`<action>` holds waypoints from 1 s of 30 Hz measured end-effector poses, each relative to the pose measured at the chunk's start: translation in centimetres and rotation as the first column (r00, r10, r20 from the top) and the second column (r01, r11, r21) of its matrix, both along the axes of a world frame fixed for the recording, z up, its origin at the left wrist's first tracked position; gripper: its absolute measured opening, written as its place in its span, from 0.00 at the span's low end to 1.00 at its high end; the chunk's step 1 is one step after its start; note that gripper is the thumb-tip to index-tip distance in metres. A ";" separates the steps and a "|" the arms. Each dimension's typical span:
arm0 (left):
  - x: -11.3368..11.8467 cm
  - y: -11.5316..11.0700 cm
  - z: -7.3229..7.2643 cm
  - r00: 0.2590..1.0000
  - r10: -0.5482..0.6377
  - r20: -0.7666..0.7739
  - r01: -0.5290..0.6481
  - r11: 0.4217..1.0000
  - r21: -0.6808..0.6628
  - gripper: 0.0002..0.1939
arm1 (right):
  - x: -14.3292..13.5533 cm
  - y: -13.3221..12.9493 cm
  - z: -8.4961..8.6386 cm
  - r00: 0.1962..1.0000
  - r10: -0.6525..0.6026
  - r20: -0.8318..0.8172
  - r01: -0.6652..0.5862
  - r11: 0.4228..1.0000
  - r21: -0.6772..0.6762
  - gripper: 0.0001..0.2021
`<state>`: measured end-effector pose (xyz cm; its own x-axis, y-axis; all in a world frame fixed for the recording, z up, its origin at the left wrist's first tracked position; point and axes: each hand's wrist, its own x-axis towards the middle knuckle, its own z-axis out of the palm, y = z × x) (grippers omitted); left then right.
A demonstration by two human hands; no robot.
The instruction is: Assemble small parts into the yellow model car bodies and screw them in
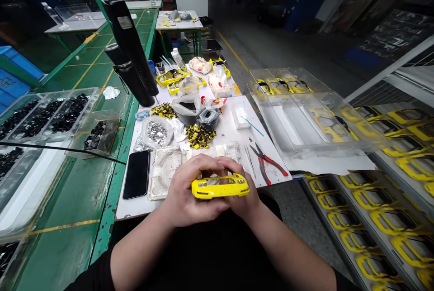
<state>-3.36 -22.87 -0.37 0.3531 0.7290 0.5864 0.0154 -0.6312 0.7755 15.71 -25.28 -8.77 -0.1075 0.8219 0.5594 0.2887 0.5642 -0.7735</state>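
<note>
A yellow car body shell (220,188) is held up between both hands above the near edge of the white table (135,207). My left hand (190,191) wraps round its left end, thumb below and fingers over the top. Round the right end curls my right hand (242,196), its fingers partly hidden behind the shell. Just beyond the hands lies a dirty white moulded tray (166,169). A black phone (136,175) rests to the left, while tweezers (250,161) and red-handled pliers (266,160) lie to the right.
Behind are piles of yellow-black parts (200,136), a bag of silvery pieces (157,133) and a white box (240,116). Bins of black parts (69,114) stand left, near a tall black cylinder (130,46). Clear trays (298,123) and racks of yellow shells (379,218) stand right.
</note>
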 end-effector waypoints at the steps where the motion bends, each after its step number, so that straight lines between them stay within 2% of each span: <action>1: 0.0 0.0 -0.1 1.000 0.000 0.000 0.000 1.000 -0.001 0.30 | 0.0 0.0 0.0 1.000 -0.004 0.003 0.004 1.000 0.006 0.21; 8: -0.1 0.3 -0.7 0.999 0.023 0.024 -0.023 1.000 0.011 0.35 | 0.5 0.3 0.3 0.999 0.028 0.021 -0.028 1.000 0.009 0.20; 11: -0.1 0.3 -0.9 0.998 0.021 0.058 -0.019 0.999 -0.036 0.40 | 2.2 -0.3 1.8 0.984 0.172 0.045 -0.165 0.978 -0.127 0.33; 13: 0.0 0.3 -0.9 0.998 -0.002 0.069 0.007 0.997 -0.083 0.45 | 3.6 -1.1 3.5 0.972 0.231 -0.044 -0.235 0.948 -0.213 0.42; 14: 0.2 0.2 -0.9 0.998 -0.018 0.067 0.025 0.995 -0.101 0.47 | 4.2 -1.6 4.5 0.971 0.214 -0.110 -0.234 0.944 -0.233 0.42; 16: 0.7 0.0 -1.0 0.996 -0.063 0.058 0.069 0.992 -0.101 0.52 | 5.3 -2.6 6.9 0.974 0.131 -0.183 -0.174 0.955 -0.242 0.36; 18: 1.5 -0.3 -1.0 0.993 -0.107 0.041 0.109 0.993 -0.055 0.56 | 6.0 -3.6 9.3 0.989 0.095 -0.117 -0.121 0.963 -0.243 0.23; 20: 2.5 -0.5 -1.0 0.989 -0.148 0.010 0.148 0.989 0.018 0.60 | 6.2 -4.2 11.4 0.990 0.142 0.007 -0.135 0.954 -0.266 0.13; 22: 3.4 -0.7 -1.1 0.983 -0.184 -0.026 0.186 0.977 0.100 0.64 | 6.3 -4.7 12.9 0.971 0.217 0.097 -0.176 0.931 -0.318 0.10; 25: 4.4 -1.1 -1.4 0.973 -0.221 -0.072 0.231 0.954 0.189 0.67 | 6.5 -5.1 13.9 0.952 0.266 0.152 -0.197 0.911 -0.364 0.13; 28: 4.8 -1.5 -1.6 0.964 -0.238 -0.121 0.258 0.946 0.195 0.67 | 7.0 -5.6 13.8 0.943 0.291 0.161 -0.215 0.903 -0.372 0.17; 30: 4.8 -1.6 -1.6 0.958 -0.257 -0.132 0.279 0.941 0.192 0.66 | 7.3 -5.9 13.5 0.942 0.299 0.155 -0.219 0.894 -0.391 0.15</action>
